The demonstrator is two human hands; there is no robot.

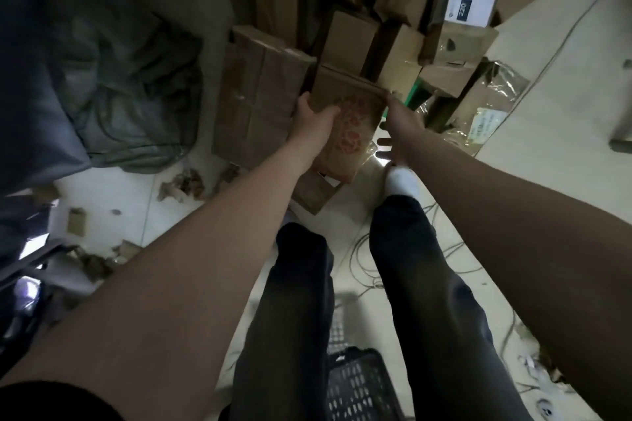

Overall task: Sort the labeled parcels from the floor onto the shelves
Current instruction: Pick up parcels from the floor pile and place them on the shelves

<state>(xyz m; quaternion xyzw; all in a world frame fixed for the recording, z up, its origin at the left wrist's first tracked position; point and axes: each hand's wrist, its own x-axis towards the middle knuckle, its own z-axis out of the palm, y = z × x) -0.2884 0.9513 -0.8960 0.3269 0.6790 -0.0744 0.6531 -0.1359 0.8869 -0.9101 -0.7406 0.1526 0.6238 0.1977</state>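
A brown cardboard parcel with a red printed pattern is lifted above the floor in front of my legs. My left hand grips its left edge, thumb across the top face. My right hand clasps its right edge, fingers hidden underneath. Behind it lie more brown parcels: a large taped box to the left and several smaller boxes piled beyond. A box with a white label sits at the far right of the pile.
A grey-green sack lies crumpled on the left. Cardboard scraps litter the white tiled floor. A black plastic crate stands between my feet. Loose cables run along the floor beside a pale shelf board on the right.
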